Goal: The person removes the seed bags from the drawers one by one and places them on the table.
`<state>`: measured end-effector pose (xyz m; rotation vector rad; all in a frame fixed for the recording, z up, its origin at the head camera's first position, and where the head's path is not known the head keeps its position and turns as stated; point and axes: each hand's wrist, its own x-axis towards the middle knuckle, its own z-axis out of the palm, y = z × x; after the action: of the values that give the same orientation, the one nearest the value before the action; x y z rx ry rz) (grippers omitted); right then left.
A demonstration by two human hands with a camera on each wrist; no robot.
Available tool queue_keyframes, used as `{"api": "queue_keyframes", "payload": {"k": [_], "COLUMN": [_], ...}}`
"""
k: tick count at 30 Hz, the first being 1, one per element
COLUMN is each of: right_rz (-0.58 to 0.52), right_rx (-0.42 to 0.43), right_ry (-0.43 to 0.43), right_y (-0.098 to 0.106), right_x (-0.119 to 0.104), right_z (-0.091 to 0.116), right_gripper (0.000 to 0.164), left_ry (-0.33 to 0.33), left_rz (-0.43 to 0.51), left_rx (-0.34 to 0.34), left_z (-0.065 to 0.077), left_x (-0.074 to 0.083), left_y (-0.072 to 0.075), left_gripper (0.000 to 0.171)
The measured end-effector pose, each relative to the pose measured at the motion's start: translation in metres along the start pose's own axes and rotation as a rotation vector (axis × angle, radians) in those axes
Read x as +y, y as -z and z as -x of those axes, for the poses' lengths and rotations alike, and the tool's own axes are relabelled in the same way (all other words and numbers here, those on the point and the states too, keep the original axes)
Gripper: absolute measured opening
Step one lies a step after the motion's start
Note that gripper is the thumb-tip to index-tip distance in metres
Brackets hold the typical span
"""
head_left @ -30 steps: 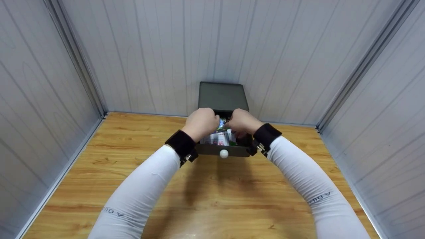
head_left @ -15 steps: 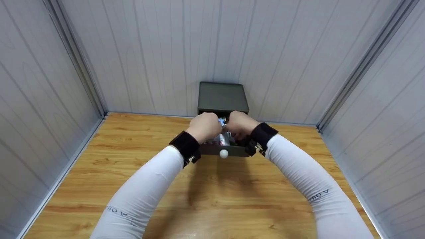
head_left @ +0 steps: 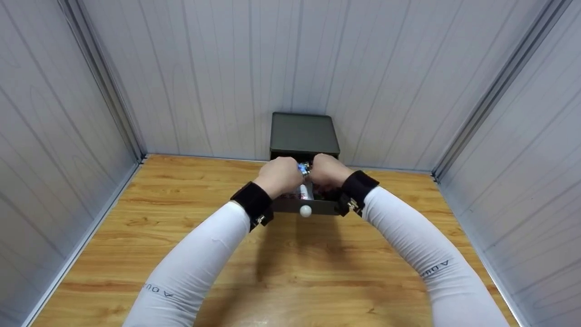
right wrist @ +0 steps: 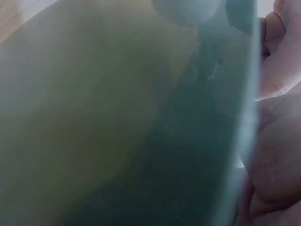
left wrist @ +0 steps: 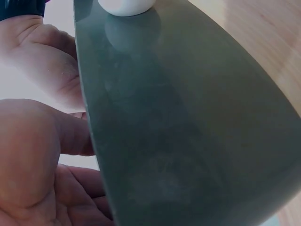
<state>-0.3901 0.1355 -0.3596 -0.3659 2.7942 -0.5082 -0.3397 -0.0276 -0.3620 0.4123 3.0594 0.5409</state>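
Observation:
Knuckles up, my left hand [head_left: 281, 174] and right hand [head_left: 329, 170] are close together over a pulled-out dark grey-green drawer [head_left: 290, 206], fingers bent down into it. Between them shows a shiny blue-and-silver wrapper [head_left: 303, 168]; I cannot tell whether either hand grips it. Nearer the drawer front lies a white packet [head_left: 305, 191] with red print, partly covered by the hands. In the left wrist view, the drawer front [left wrist: 188, 117] hides the left fingertips, while the thumb [left wrist: 75, 134] points in behind it. The right wrist view shows the blurred drawer front [right wrist: 117, 117] hiding the right fingers too.
The drawer belongs to a small grey-green cabinet [head_left: 304, 131] standing against the back wall panel [head_left: 218, 68]. A round white knob [head_left: 306, 210] sticks out of the drawer front. Light wall panels flank the wooden tabletop [head_left: 290, 281] on the left and right.
Both hands have drawn slightly toward me and lower, and moved closer together. They cover more of the white packet. The cabinet and drawer have stayed in place.

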Motion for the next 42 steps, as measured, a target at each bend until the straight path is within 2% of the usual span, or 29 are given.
{"api": "queue_keyframes", "payload": {"k": [7, 13, 17, 21, 27, 32, 42], "right_rz": [-0.019, -0.112, -0.192, -0.225, -0.224, -0.248, -0.252], "right_rx": [0.045, 0.043, 0.039, 0.050, 0.059, 0.061, 0.067], "right_ry": [0.025, 0.008, -0.009, -0.011, 0.020, 0.008, 0.016], "right_y": [0.000, 0.000, 0.003, 0.006, 0.007, 0.006, 0.008], "right_x": [0.004, 0.008, 0.011, 0.014, 0.016, 0.015, 0.016], "right_z": [0.003, 0.004, 0.008, 0.012, 0.015, 0.015, 0.017], "right_gripper": [0.026, 0.020, 0.023, 0.026, 0.032, 0.038, 0.037], "left_ry": [0.022, 0.045, 0.073, 0.093, 0.086, 0.086, 0.069], "left_rz": [-0.006, -0.013, -0.020, -0.025, -0.028, -0.018, 0.002], "left_rx": [0.023, 0.019, 0.005, -0.005, -0.042, -0.072, -0.064], "left_z": [0.000, -0.002, -0.003, -0.003, -0.005, -0.004, -0.002], "left_x": [0.002, 0.002, 0.006, 0.010, 0.008, 0.006, 0.006], "left_y": [-0.002, -0.004, -0.004, -0.003, -0.003, -0.005, -0.002], "left_gripper": [0.024, 0.028, 0.028, 0.023, 0.021, 0.027, 0.028]}}
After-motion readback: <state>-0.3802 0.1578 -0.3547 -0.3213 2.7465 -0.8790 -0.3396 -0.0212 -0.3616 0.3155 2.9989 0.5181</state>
